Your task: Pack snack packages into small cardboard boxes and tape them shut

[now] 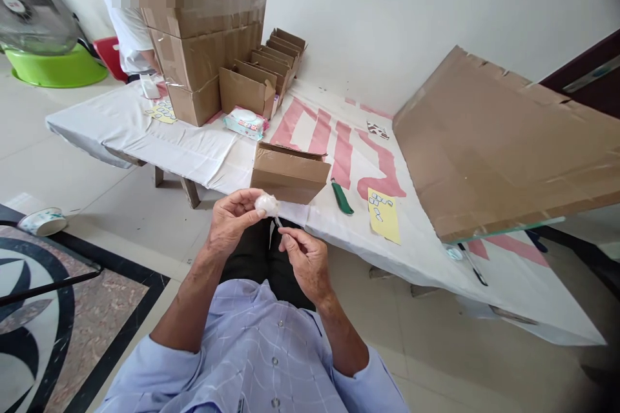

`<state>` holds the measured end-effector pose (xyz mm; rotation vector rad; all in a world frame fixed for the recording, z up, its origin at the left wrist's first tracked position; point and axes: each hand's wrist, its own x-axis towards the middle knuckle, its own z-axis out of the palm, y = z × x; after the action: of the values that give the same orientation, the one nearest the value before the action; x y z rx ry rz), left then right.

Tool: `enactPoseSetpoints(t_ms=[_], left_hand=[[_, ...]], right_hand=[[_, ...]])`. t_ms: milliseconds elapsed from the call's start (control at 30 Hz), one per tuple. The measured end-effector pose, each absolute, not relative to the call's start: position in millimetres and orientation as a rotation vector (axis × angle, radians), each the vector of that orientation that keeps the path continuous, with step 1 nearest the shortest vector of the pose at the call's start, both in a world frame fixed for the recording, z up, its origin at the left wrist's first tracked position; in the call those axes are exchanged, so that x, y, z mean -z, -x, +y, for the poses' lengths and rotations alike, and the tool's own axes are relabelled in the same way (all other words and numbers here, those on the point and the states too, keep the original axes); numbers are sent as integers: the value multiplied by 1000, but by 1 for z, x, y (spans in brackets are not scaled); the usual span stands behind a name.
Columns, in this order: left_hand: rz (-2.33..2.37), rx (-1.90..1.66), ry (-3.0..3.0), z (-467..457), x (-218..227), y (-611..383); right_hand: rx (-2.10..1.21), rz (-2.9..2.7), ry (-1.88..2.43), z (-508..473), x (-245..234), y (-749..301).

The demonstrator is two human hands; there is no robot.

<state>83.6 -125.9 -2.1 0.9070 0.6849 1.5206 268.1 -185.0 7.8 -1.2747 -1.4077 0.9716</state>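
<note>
My left hand (230,224) is closed around a small, whitish, rounded lump (267,205), pinched between thumb and fingers above my lap. Just beside it, my right hand (307,264) pinches a thin, pale, metallic-looking tool (278,222), its tip at the lump's underside. Too little of that tool shows to tell its kind. Beyond my hands, at the table's near edge, stands an open cardboard box (290,175). A green-handled tool (342,198) lies to its right, near a yellow sheet (384,216) with small pale stickers.
A white cloth with red markings covers the table (334,226). Stacked cartons (194,58) and a row of open boxes (249,87) stand left, beside a wipes pack (245,122). A large cardboard sheet (508,155) leans at right. Another person (128,32) sits behind the cartons.
</note>
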Motion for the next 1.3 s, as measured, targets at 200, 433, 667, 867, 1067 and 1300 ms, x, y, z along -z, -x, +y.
enactPoseSetpoints(t_ms=[200, 433, 667, 867, 1067, 1300], left_hand=[[891, -1637, -1226, -121, 3, -73], [945, -1547, -1928, -134, -7, -78], [758, -1211, -2081, -153, -3, -86], [778, -1128, -2011, -157, -4, -83], [607, -1056, -2047, -155, -8, -80], [583, -1083, -1593, -157, 4, -85]], right_hand=[[-1061, -1428, 1295, -204, -13, -272], [-1322, -1336, 1274, -198, -42, -277], [-1618, -1125, 1221, -169, -46, -293], [-1858, -937, 1150, -159, -32, -301], [-2032, -913, 1053, -153, -25, -309], [-2081, -1021, 968, -146, -29, -319]])
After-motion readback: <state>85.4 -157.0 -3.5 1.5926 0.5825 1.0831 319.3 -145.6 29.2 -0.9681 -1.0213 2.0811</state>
